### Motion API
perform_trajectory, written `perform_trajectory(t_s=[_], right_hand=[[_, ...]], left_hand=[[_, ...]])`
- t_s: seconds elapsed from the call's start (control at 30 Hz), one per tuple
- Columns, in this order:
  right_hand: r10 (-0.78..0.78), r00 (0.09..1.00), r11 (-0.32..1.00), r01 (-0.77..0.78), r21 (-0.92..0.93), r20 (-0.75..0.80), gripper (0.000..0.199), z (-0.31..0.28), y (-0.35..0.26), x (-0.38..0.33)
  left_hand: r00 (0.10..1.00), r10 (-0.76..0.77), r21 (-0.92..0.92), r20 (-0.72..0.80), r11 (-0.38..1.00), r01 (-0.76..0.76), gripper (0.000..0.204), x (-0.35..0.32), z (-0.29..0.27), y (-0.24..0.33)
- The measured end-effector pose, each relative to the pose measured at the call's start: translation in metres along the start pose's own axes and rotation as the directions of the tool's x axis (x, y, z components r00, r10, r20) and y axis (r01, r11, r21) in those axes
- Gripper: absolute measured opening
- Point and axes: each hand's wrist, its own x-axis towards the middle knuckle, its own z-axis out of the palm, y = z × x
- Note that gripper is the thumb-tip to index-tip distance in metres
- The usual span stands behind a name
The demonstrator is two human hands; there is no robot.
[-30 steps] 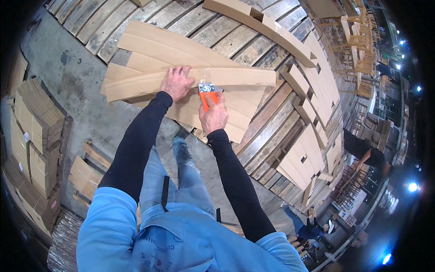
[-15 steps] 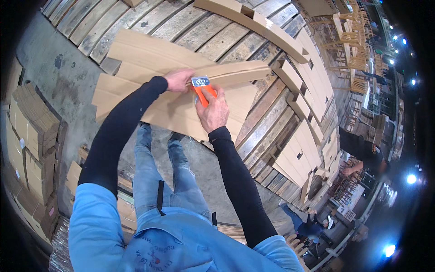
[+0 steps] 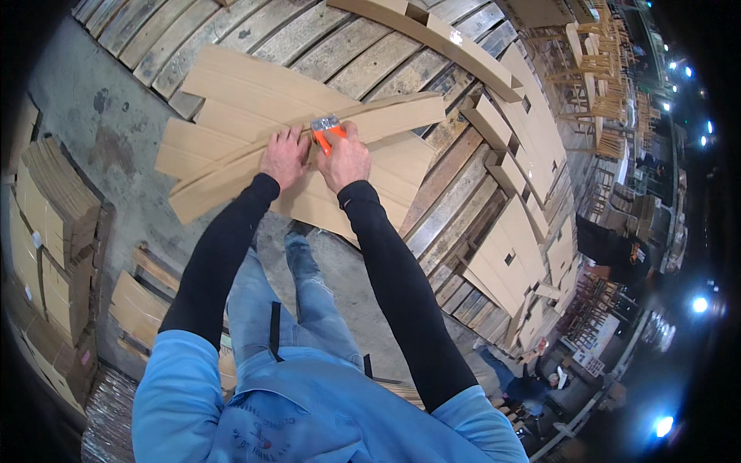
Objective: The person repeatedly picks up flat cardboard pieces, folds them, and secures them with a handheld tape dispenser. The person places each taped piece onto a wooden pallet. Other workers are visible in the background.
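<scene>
A long folded cardboard strip (image 3: 405, 116) lies slantwise across a stack of flat cardboard sheets (image 3: 239, 77). My left hand (image 3: 284, 160) presses on the strip near its middle, fingers curled over its edge. Just to the right, my right hand (image 3: 345, 163) is closed around an orange tape dispenser (image 3: 330, 139). The dispenser's silvery front end rests at the strip's far edge, close to my left fingertips. My palm hides part of the dispenser, and I cannot see any tape on the strip.
Slatted wooden pallets (image 3: 355, 62) lie under the sheets. A long folded cardboard channel (image 3: 432, 35) and slotted cardboard pieces (image 3: 505, 255) are at the right. Bundled cardboard (image 3: 50, 231) stands at the left. Wooden chairs (image 3: 598, 92) and a person (image 3: 532, 386) are farther off.
The folded strip has swung and slid left, its near end now showing at the left. My left hand has shifted onto it; the dispenser has moved slightly left and away from me.
</scene>
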Motion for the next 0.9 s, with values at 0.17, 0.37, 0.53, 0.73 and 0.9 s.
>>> perform_trajectory(t_s=[0.17,0.37,0.53,0.73,0.9], right_hand=[[-0.08,0.997,0.996,0.08,0.038,0.013,0.042,-0.009,0.015,-0.03],[-0.05,0.999,0.999,0.05,0.018,-0.021,0.043,0.016,0.056,-0.106],[-0.096,0.99,0.994,0.101,0.04,-0.103,0.043,0.04,0.049,-0.075],[-0.058,0.987,0.997,0.066,0.05,-0.147,0.044,0.035,0.028,-0.025],[-0.057,0.984,0.992,0.075,0.101,-0.172,0.039,0.035,0.024,-0.017]], left_hand=[[0.999,0.019,0.039,0.036,0.999,-0.021,0.056,0.006,-0.004,-0.01],[0.983,0.0,-0.094,0.185,0.995,0.017,0.069,0.031,-0.011,-0.027],[0.965,0.09,-0.288,0.246,0.958,-0.016,0.068,0.06,0.003,-0.068],[0.996,0.093,-0.025,0.005,0.995,-0.093,0.042,0.067,-0.008,-0.063],[0.973,0.194,0.205,-0.122,0.964,-0.167,0.031,0.047,-0.019,-0.03]])
